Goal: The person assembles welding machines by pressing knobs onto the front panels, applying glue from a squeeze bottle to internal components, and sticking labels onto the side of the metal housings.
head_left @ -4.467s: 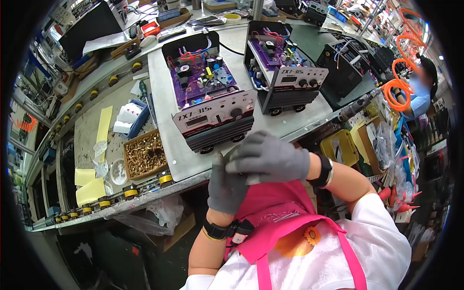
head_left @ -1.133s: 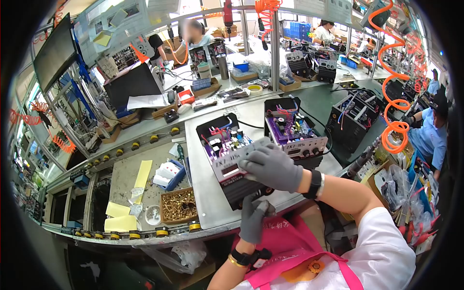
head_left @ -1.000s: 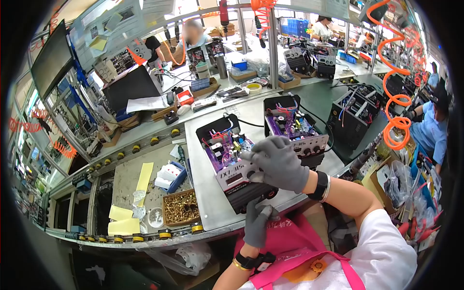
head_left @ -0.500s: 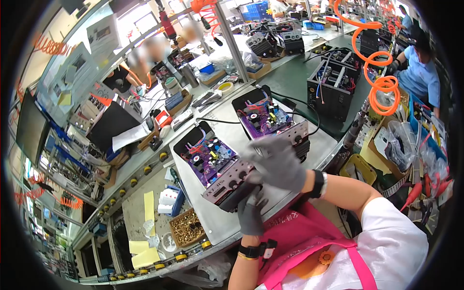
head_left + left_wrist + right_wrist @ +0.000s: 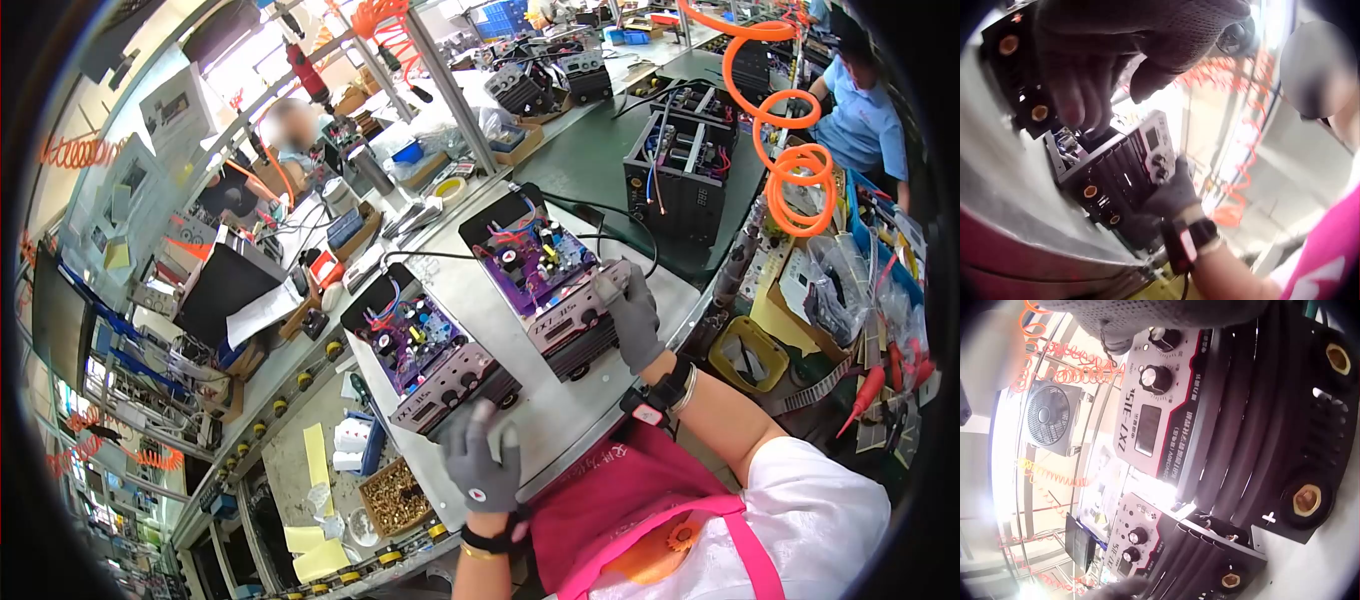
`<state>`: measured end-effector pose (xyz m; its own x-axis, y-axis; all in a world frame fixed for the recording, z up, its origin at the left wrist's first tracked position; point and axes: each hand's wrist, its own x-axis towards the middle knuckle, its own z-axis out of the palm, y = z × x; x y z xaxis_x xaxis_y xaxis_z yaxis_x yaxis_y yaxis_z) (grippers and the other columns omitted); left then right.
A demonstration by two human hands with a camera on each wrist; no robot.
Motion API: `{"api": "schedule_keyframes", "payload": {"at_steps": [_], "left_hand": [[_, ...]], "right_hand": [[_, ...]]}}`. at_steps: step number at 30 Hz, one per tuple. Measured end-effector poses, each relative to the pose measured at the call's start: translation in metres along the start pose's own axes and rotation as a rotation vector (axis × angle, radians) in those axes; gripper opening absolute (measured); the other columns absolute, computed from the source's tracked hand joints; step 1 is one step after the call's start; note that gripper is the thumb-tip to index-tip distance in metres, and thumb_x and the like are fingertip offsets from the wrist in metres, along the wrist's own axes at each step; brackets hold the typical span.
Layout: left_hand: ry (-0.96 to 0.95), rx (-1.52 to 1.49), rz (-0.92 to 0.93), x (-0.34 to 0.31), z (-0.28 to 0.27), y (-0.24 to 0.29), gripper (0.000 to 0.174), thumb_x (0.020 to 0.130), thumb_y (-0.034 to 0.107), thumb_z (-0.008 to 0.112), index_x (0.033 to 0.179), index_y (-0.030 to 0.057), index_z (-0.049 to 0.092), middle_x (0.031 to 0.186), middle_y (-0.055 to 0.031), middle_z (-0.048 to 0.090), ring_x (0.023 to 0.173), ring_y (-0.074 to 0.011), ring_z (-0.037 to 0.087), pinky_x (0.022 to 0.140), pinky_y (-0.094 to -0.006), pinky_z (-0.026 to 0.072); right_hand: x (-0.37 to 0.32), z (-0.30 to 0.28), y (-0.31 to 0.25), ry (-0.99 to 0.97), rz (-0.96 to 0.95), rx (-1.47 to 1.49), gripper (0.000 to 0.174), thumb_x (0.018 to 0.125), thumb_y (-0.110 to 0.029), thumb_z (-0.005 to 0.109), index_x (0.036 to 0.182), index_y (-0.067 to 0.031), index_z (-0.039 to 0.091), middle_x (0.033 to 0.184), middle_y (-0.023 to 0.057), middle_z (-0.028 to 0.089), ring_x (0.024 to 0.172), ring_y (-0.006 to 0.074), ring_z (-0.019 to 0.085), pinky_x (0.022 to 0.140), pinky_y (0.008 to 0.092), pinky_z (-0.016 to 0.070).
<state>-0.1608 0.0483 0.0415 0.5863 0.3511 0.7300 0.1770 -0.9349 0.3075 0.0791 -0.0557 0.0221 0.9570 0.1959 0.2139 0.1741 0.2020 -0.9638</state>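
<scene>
Two welding machines with uncovered purple circuit boards and ZX7-315 front panels stand side by side on a pale board. At the right welding machine (image 5: pixel 570 335), my gloved right hand (image 5: pixel 632 320) holds the right end of the front panel, fingers curled over its edge beside the knobs (image 5: pixel 1157 380). The gloved left hand (image 5: pixel 482 462) is in front of the left welding machine (image 5: pixel 440 395), fingers spread and holding nothing. In the left wrist view, its dark fingers (image 5: pixel 1075 94) hang in front of the machines. Brass sockets (image 5: pixel 1305 499) show low on the black machine fronts.
To the left are a box of brass fittings (image 5: pixel 398 497), a blue bin (image 5: pixel 372 446) and yellow paper (image 5: pixel 318 470). A black cable (image 5: pixel 440 254) runs behind the machines. Another black machine (image 5: pixel 680 180) stands at the back right. A person in blue (image 5: pixel 862 120) is beyond it.
My right hand has moved from the left welding machine to the right one's panel. The left hand has come away from under the left machine's front and spread its fingers. The head view has turned.
</scene>
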Motion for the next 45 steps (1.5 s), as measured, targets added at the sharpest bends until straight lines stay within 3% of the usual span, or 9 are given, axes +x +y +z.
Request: {"api": "schedule_keyframes", "payload": {"at_steps": [2,9,15,17,19,25,30,39,45], "left_hand": [[0.111,0.329,0.083,0.033,-0.004,0.003,0.039,0.080,0.022,0.067,0.115,0.0065,0.059,0.115,-0.0121,0.057,0.110,-0.0308,0.051,0.104,-0.0477,0.0339],[0.186,0.376,-0.008,0.060,0.028,-0.018,0.034,0.077,0.023,0.069,0.108,0.0103,0.064,0.104,-0.0095,0.058,0.102,-0.0299,0.052,0.102,-0.0469,0.0348],[0.273,0.303,0.025,0.052,0.024,-0.026,0.026,0.074,0.024,0.067,0.097,0.0128,0.067,0.096,-0.0060,0.060,0.095,-0.0278,0.053,0.092,-0.0438,0.0350],[0.279,0.321,0.062,0.056,0.022,-0.028,0.024,0.074,0.026,0.067,0.095,0.0124,0.067,0.095,-0.0055,0.059,0.094,-0.0270,0.053,0.087,-0.0420,0.0340],[0.288,0.309,0.067,0.058,0.025,-0.028,0.023,0.076,0.025,0.067,0.094,0.0107,0.067,0.094,-0.0071,0.059,0.094,-0.0283,0.053,0.088,-0.0443,0.0357],[0.236,0.450,0.041,0.074,0.043,-0.018,0.026,0.078,0.025,0.066,0.099,0.0091,0.065,0.099,-0.0108,0.058,0.095,-0.0318,0.054,0.086,-0.0456,0.0394],[0.027,0.489,0.116,0.077,0.051,-0.006,0.051,0.078,0.032,0.067,0.123,0.0104,0.054,0.110,-0.0108,0.058,0.107,-0.0324,0.051,0.097,-0.0466,0.0349],[0.015,0.234,0.144,0.087,0.049,-0.007,0.040,0.076,0.025,0.067,0.110,0.0054,0.062,0.097,-0.0162,0.062,0.090,-0.0365,0.058,0.084,-0.0470,0.0445],[-0.013,0.221,0.114,0.066,0.003,-0.033,0.036,0.078,0.024,0.065,0.107,0.0028,0.061,0.092,-0.0157,0.061,0.086,-0.0358,0.057,0.080,-0.0477,0.0430]], "right_hand": [[0.017,0.002,0.009,-0.016,-0.021,0.070,0.043,0.085,-0.040,0.068,0.108,-0.0052,0.058,0.092,0.0044,0.062,0.084,0.0124,0.057,0.077,0.0277,0.0459],[0.063,0.021,-0.008,-0.161,0.329,0.415,0.034,0.088,-0.045,0.063,0.094,-0.0115,0.061,0.079,-0.0016,0.059,0.067,0.0077,0.052,0.060,0.0251,0.0427],[0.061,0.028,0.007,-0.276,0.287,0.400,0.025,0.090,-0.032,0.059,0.083,-0.0072,0.061,0.068,-0.0006,0.055,0.061,0.0084,0.052,0.055,0.0263,0.0438],[0.060,0.051,0.025,-0.244,0.015,0.067,0.037,0.085,-0.037,0.061,0.084,-0.0001,0.061,0.069,0.0076,0.058,0.065,0.0165,0.056,0.062,0.0315,0.0465],[0.040,0.051,-0.028,-0.298,0.123,-0.202,0.058,0.080,-0.054,0.062,0.090,0.0030,0.061,0.076,0.0083,0.061,0.069,0.0168,0.056,0.065,0.0317,0.0451],[0.053,0.053,0.008,-0.160,0.332,0.047,0.063,0.080,-0.062,0.056,0.087,-0.0002,0.064,0.074,0.0147,0.064,0.069,0.0230,0.063,0.066,0.0343,0.0480],[0.049,0.049,0.016,-0.168,0.225,-0.114,0.078,0.077,-0.074,0.050,0.095,-0.0005,0.064,0.085,0.0166,0.066,0.079,0.0262,0.063,0.074,0.0367,0.0481],[0.017,0.048,-0.009,-0.113,0.142,-0.066,0.067,0.080,-0.066,0.056,0.089,-0.0003,0.066,0.078,0.0136,0.064,0.072,0.0203,0.060,0.069,0.0343,0.0480],[-0.026,0.083,0.022,-0.218,0.036,-0.097,0.053,0.085,-0.050,0.063,0.109,-0.0022,0.060,0.101,0.0114,0.062,0.094,0.0185,0.060,0.084,0.0320,0.0471]]}}
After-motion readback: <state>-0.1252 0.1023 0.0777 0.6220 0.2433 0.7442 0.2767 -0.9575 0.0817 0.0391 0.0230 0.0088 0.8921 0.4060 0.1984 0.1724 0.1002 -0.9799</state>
